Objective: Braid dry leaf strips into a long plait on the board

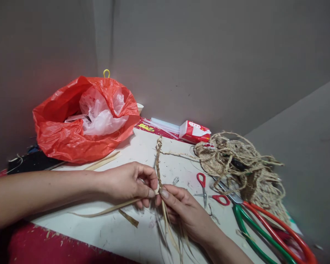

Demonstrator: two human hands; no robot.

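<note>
A brown twisted cord of dried plant fibre runs down the white board towards me, with loose pale strands hanging from its near end. My right hand is closed, pinching the cord's lower end between thumb and fingers. Close beside it, my left hand grips a pale flat fibre strip between thumb and forefinger; the strip trails out to the left beneath the hand. The fingertips of both hands nearly meet at the cord. A short brown strip lies loose below my left hand.
A red plastic bag with white plastic inside stands at the back left. At right lie a heap of coiled braided rope, small red-handled scissors and large scissors with red and green handles. A red tissue pack lies behind.
</note>
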